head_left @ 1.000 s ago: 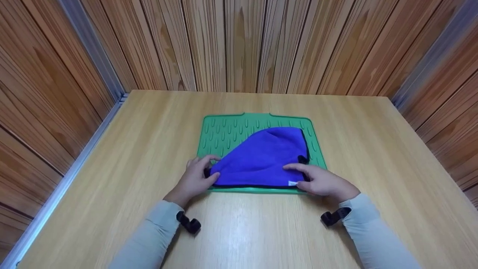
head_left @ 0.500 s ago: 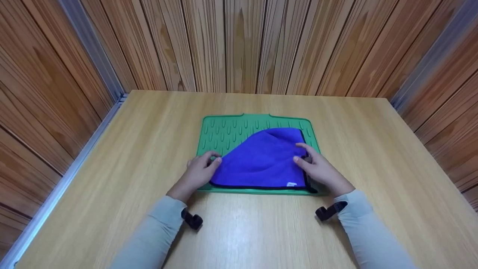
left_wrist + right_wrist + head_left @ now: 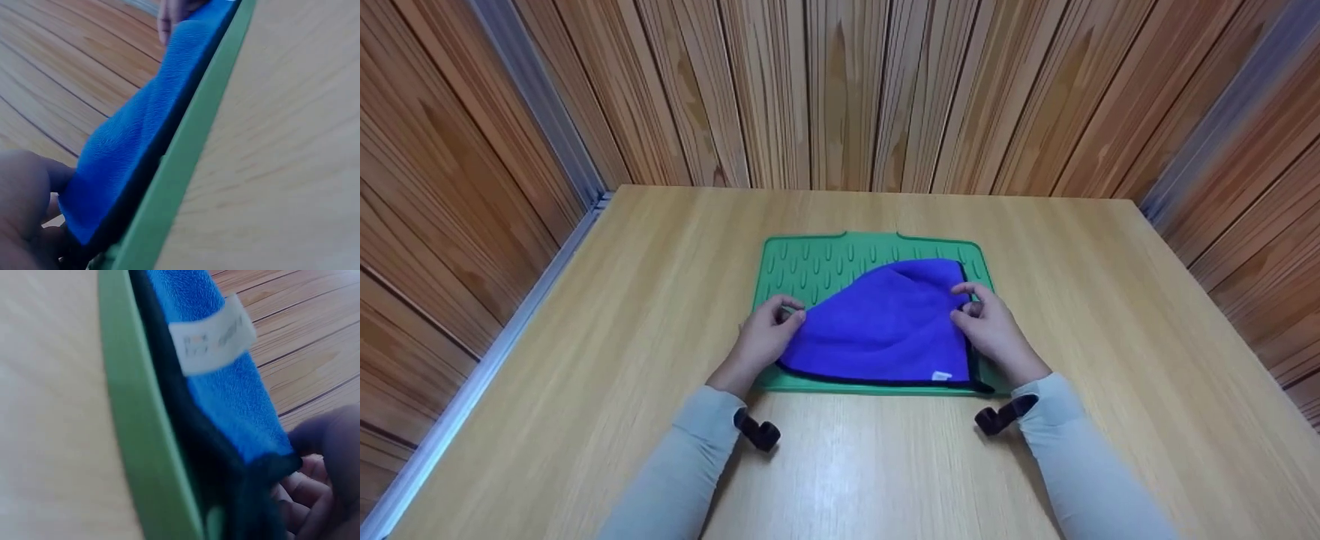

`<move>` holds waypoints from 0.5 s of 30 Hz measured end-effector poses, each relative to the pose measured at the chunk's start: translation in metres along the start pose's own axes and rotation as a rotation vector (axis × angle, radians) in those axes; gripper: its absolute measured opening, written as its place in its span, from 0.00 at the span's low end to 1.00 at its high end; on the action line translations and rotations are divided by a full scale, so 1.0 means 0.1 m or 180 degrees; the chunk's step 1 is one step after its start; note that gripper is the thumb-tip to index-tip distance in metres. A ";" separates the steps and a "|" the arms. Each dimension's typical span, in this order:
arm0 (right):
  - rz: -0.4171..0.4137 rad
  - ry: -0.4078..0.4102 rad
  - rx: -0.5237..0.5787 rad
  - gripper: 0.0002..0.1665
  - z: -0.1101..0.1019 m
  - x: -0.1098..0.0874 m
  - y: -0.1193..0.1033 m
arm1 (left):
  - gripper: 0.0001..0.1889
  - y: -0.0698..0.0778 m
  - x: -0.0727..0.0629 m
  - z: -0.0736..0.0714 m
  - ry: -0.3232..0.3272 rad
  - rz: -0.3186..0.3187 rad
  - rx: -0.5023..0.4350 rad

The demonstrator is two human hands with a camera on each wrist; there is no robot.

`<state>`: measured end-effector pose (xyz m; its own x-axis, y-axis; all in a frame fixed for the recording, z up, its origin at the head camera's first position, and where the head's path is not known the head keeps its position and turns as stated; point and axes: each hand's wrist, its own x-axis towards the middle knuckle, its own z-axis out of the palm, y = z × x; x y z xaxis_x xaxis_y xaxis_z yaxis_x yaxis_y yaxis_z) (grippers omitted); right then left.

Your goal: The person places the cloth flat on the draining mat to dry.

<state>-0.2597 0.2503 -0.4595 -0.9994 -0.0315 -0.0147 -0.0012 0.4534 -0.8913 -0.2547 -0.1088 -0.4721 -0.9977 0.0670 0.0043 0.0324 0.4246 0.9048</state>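
A folded blue cloth point(image 3: 881, 322) with black edging lies over a green mat point(image 3: 802, 262) covered in raised oval ridges. Its slanted upper-left side leaves the mat's far left part showing. My left hand point(image 3: 763, 334) pinches the cloth's left edge, thumb on top and fingers behind. At the opposite side, my right hand point(image 3: 997, 330) pinches the right edge a little above the near corner. A white label point(image 3: 214, 337) shows on the cloth close to that corner. In the left wrist view the cloth's edge point(image 3: 93, 214) stands slightly raised above the mat's rim.
The mat sits on a light wooden table point(image 3: 840, 465). Wood-plank walls point(image 3: 847, 97) rise behind and at both sides, with metal posts in the corners. A black wrist camera point(image 3: 757, 431) hangs from the left sleeve, another camera point(image 3: 1005, 415) from the right.
My right hand has moved from the near right corner up along the cloth's right edge. My left hand has shifted slightly farther away, its thumb now on the edge. The cloth stays nearly in place.
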 end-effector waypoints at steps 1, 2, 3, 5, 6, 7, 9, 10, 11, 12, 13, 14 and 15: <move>-0.0010 0.0018 -0.0027 0.22 -0.02 0.00 0.01 | 0.08 0.00 0.00 -0.02 0.0039 -0.0009 -0.0096; 0.0003 0.0048 -0.0024 0.22 -0.05 0.01 0.03 | 0.08 0.01 0.00 -0.05 0.0079 -0.0017 -0.0168; 0.0023 0.0065 -0.0010 0.23 -0.07 0.01 0.04 | 0.08 0.02 0.00 -0.07 0.0122 -0.0018 -0.0225; 0.0133 0.0027 -0.0008 0.24 -0.12 0.01 0.06 | 0.08 0.01 -0.01 -0.11 0.0192 -0.0039 -0.0209; 0.0182 -0.0035 -0.0067 0.24 -0.14 0.00 0.06 | 0.08 0.01 -0.02 -0.13 0.0204 -0.0060 -0.0155; 0.0227 -0.0114 -0.0131 0.25 -0.16 0.00 0.07 | 0.08 0.01 -0.02 -0.14 0.0194 -0.0081 -0.0095; 0.0286 -0.0314 -0.0291 0.28 -0.18 0.00 0.07 | 0.09 0.00 -0.03 -0.16 0.0128 -0.0179 0.0030; 0.0319 -0.0407 -0.0368 0.29 -0.19 0.00 0.07 | 0.09 0.00 -0.03 -0.16 0.0084 -0.0238 0.0094; 0.0333 -0.0471 -0.0432 0.30 -0.19 0.00 0.07 | 0.10 0.00 -0.03 -0.16 0.0040 -0.0293 0.0143; 0.0341 -0.0503 -0.0455 0.31 -0.20 0.00 0.06 | 0.11 0.00 -0.03 -0.16 0.0000 -0.0334 0.0182; 0.0368 -0.0511 -0.0436 0.31 -0.20 0.01 0.05 | 0.12 0.00 -0.02 -0.16 -0.0021 -0.0351 0.0239; 0.0396 -0.0524 -0.0395 0.32 -0.21 0.02 0.04 | 0.13 0.01 -0.01 -0.15 -0.0042 -0.0364 0.0291; 0.0443 -0.0510 -0.0340 0.33 -0.21 0.04 0.02 | 0.14 0.02 0.00 -0.14 -0.0062 -0.0342 0.0347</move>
<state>-0.2640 0.2702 -0.4519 -0.9719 -0.0994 -0.2133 0.1239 0.5546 -0.8228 -0.2554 -0.1207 -0.4642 -0.9945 0.0328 -0.0993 -0.0673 0.5257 0.8480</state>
